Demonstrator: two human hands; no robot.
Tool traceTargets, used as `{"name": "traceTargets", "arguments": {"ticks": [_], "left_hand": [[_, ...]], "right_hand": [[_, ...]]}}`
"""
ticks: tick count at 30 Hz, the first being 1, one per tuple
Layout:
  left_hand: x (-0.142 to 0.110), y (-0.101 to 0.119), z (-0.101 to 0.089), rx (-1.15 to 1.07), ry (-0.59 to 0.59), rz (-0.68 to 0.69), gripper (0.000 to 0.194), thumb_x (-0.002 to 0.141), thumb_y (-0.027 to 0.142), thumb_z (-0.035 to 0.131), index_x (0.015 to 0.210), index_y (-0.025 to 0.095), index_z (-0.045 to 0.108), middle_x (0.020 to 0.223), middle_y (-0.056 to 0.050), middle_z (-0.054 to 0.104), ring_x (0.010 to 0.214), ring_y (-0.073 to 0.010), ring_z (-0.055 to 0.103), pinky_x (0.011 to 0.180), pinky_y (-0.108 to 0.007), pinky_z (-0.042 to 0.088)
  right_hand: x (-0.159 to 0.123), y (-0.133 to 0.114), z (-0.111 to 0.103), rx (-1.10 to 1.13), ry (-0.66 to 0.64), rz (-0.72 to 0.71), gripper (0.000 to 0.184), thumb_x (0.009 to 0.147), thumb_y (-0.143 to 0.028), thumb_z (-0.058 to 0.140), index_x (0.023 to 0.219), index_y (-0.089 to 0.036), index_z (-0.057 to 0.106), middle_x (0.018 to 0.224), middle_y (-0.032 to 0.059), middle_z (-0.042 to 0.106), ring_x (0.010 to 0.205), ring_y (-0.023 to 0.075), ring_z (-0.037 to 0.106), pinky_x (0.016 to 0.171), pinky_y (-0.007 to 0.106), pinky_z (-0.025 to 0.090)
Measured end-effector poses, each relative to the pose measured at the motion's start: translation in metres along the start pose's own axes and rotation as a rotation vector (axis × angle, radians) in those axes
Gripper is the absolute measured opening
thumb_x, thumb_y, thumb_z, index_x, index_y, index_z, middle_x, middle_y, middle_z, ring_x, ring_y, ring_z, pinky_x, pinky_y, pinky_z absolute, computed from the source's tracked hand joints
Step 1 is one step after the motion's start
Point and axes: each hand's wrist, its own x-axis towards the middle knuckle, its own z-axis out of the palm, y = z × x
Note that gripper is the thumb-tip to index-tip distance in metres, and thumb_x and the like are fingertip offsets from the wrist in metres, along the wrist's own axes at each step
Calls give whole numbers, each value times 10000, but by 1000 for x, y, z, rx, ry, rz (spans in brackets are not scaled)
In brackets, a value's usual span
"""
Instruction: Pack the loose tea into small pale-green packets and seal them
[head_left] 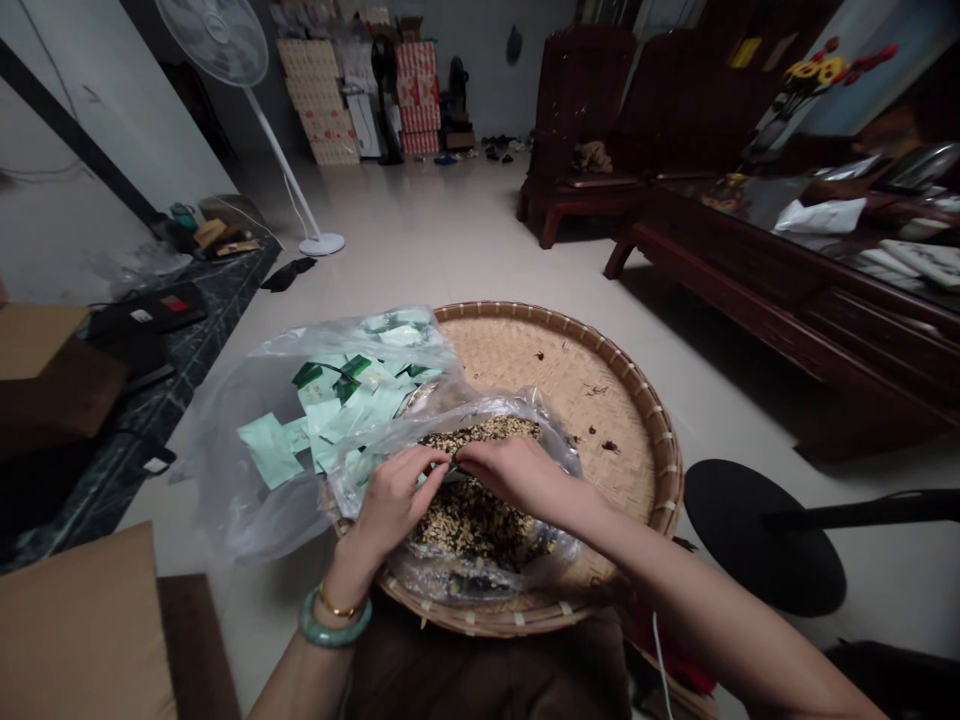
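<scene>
Over a clear plastic bag (559,440) of dark and pale yellow flakes (480,515), my left hand (396,495) and my right hand (517,475) meet fingertip to fingertip. Both are closed in a pinch, and what lies between the fingers is too small and hidden to name. A jade bangle (335,632) and a gold bracelet circle my left wrist. The bag rests in a round woven bamboo tray (600,365) above my lap. To its left, a larger plastic bag (247,520) holds several pale green packets (271,450), partly overhanging the tray.
Dark bits (610,446) lie scattered on the tray's right side. A black round stand base (765,535) stands to the right, near a dark wooden table (720,260). Cardboard boxes (75,620) sit at left, and a white fan (322,244) stands farther back.
</scene>
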Motion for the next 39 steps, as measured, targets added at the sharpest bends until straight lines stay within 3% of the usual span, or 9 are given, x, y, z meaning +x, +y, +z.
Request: {"name": "traceTargets", "arguments": {"ticks": [6, 9, 12, 18, 22, 25, 30, 36, 39], "left_hand": [[-1, -1, 9, -91, 109, -88, 131, 904, 211, 492, 913, 177, 618, 848, -52, 695, 787, -175, 664, 706, -283, 527], [-2, -1, 13, -149, 121, -97, 129, 904, 214, 501, 914, 178, 624, 859, -51, 700, 799, -171, 665, 719, -280, 526], [-4, -2, 13, -176, 135, -124, 129, 900, 215, 508, 925, 179, 630, 873, -51, 706, 809, -173, 667, 728, -281, 526], [-6, -3, 12, -189, 127, -162, 127, 891, 215, 518, 924, 180, 635, 866, -49, 711, 800, -176, 668, 718, -279, 519], [-6, -1, 12, -200, 135, -183, 129, 886, 221, 519, 919, 178, 637, 854, -47, 713, 782, -173, 669, 716, -274, 519], [-6, -1, 11, -202, 140, -192, 136, 880, 230, 524, 913, 178, 646, 854, -50, 718, 779, -178, 673, 721, -277, 522], [-6, -1, 11, -196, 124, -178, 138, 884, 220, 520, 912, 176, 648, 857, -49, 715, 784, -175, 671, 725, -270, 519], [-5, 0, 12, -175, 135, -163, 125, 887, 216, 516, 916, 183, 633, 840, -34, 706, 775, -169, 666, 723, -268, 518], [-4, 0, 12, -179, 139, -172, 127, 886, 220, 517, 920, 182, 634, 843, -37, 710, 777, -172, 670, 722, -270, 520]], "right_hand": [[1, -2, -7, -66, -39, 26, 228, 907, -185, 515, 723, -188, 648, 639, 15, 658, 564, 129, 583, 517, 241, 275], [1, -7, -14, -105, -68, 47, 187, 882, -139, 518, 781, -185, 668, 627, 25, 651, 551, 141, 585, 508, 251, 267], [-3, -9, -20, -13, -39, 14, 232, 869, -79, 479, 940, -193, 668, 749, 35, 699, 649, 154, 633, 553, 244, 353], [-13, -4, -19, 128, 61, -129, 289, 885, -214, 553, 1166, -190, 614, 1053, 77, 690, 891, 189, 649, 740, 292, 480], [-10, 1, -7, 35, 81, -166, 224, 881, -144, 536, 1053, -175, 677, 905, 64, 712, 745, 173, 657, 622, 277, 474], [-7, 5, -5, 169, 178, -191, 182, 878, -132, 544, 938, -188, 707, 862, 36, 733, 770, 149, 672, 690, 268, 502], [-5, 1, -10, 291, 265, -171, 175, 853, -137, 586, 978, -202, 690, 919, 29, 735, 831, 145, 678, 757, 275, 526], [-7, -5, -6, 236, 280, -197, 238, 862, -104, 536, 1066, -170, 638, 944, 68, 662, 829, 162, 622, 718, 294, 518], [-10, -6, -5, 129, 316, -218, 187, 895, -181, 537, 1044, -163, 649, 902, 75, 653, 839, 183, 579, 706, 308, 504]]}}
